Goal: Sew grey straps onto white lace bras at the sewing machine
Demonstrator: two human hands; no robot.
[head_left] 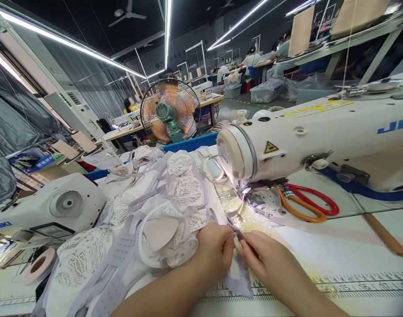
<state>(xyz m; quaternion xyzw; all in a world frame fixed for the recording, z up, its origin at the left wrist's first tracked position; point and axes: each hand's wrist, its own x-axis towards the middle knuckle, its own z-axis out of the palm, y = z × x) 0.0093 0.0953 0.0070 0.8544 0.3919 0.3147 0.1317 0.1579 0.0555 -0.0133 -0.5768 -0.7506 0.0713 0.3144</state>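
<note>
Just in front of the lit needle area of a white sewing machine (307, 136), my left hand (216, 246) is closed on a grey strap (236, 215). Close beside it on the right, my right hand (267, 255) pinches the same narrow strap between thumb and fingers. The strap runs up from my fingertips toward the needle. Grey fabric (239, 277) hangs below, between the hands. Under and left of my left forearm lie lace bras (160, 233) in white and pale grey, heaped along the table.
Red-handled scissors (320, 198) and orange-handled scissors (302, 211) lie right of the needle, near a wooden-handled tool (386, 235). A printed ruler (360, 284) crosses the front edge. Another sewing machine (66, 202) stands left. Behind are a fan (170, 110) and seated people.
</note>
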